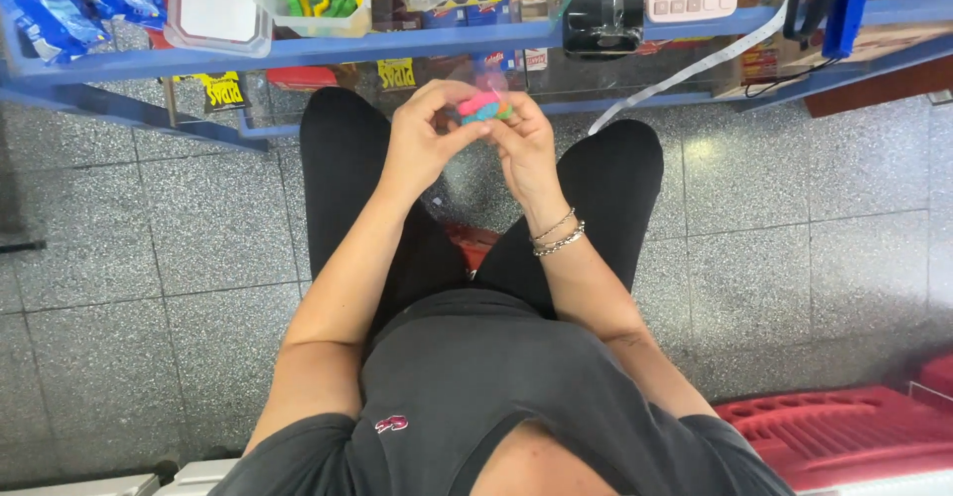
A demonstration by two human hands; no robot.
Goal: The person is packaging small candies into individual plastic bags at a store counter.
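Grey speckled floor and blue counter [417, 47] beyond. Left hand [422, 139] and right hand [523, 143] meet above the knees, both pinching a small bag of coloured gummy sweets [483, 108] held between their fingertips, equally near each.

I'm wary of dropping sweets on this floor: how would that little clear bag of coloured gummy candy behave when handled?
The small bag of gummy candy looks floppy: both the left hand and the right hand pinch it. It is probably light, since fingertips alone carry it. The clear film may be slippery, so a loose pinch could let it slide.
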